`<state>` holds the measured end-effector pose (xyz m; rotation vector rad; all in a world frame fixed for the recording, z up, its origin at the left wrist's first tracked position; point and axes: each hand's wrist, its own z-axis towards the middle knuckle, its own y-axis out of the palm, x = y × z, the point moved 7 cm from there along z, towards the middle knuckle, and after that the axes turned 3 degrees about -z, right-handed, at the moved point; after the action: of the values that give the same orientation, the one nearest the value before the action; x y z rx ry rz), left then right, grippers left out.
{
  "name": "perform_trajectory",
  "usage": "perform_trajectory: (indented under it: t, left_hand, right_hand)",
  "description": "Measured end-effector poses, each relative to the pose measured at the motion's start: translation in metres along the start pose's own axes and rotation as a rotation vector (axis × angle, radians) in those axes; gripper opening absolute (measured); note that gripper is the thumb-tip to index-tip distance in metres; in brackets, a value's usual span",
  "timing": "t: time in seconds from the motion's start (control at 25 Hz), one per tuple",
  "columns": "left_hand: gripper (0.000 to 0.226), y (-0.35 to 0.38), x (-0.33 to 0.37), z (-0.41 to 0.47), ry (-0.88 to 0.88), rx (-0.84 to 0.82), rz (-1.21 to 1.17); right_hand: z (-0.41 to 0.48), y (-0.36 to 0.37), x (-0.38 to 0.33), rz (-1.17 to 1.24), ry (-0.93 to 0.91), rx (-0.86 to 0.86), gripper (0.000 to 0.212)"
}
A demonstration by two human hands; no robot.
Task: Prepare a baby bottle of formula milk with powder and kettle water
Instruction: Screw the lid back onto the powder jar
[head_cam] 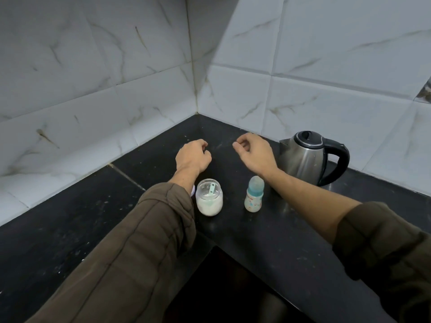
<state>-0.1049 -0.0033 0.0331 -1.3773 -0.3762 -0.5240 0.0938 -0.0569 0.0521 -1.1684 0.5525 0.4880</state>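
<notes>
Nothing had been picked up — the task looked to be at its very start. Both hands hovered over the black countertop (268, 241), the left hand (192, 157) and right hand (253, 150) loosely curled and holding nothing. The capped baby bottle (254, 194) stood upright beneath the right forearm, the open powder jar (209, 198) with its mint scoop (211, 188) just beside the left wrist, the steel kettle (307, 157) near the wall. The next move likely called for uncapping the bottle — one hand steadying, one twisting.
</notes>
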Motion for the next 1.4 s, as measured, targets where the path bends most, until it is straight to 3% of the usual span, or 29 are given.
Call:
perform_trajectory:
  t: [0.04, 0.16, 0.32, 0.88, 1.2, 1.4]
  left_hand:
    - [0.038, -0.008, -0.006, 0.001, -0.006, 0.018, 0.006]
    - [0.038, -0.032, -0.032, 0.001, -0.041, 0.067, 0.039]
    - [0.038, -0.049, -0.079, 0.000, -0.133, 0.047, 0.029]
    - [0.043, -0.013, -0.171, 0.011, -0.285, -0.092, -0.013]
    - [0.045, -0.002, -0.182, 0.015, -0.337, -0.142, -0.033]
    - [0.049, -0.015, -0.163, 0.012, -0.299, -0.117, -0.016]
  right_hand:
    - [0.008, 0.013, -0.015, -0.043, -0.027, -0.070, 0.022]
    - [0.019, 0.068, -0.054, -0.199, -0.105, -0.363, 0.035]
    - [0.012, 0.149, -0.084, -0.358, -0.156, -0.594, 0.050]
    - [0.015, 0.279, -0.051, -0.672, -0.134, -0.927, 0.099]
    - [0.023, 0.290, -0.047, -0.679, -0.111, -0.946, 0.093]
    - [0.056, 0.215, -0.083, -0.287, -0.027, -0.529, 0.087]
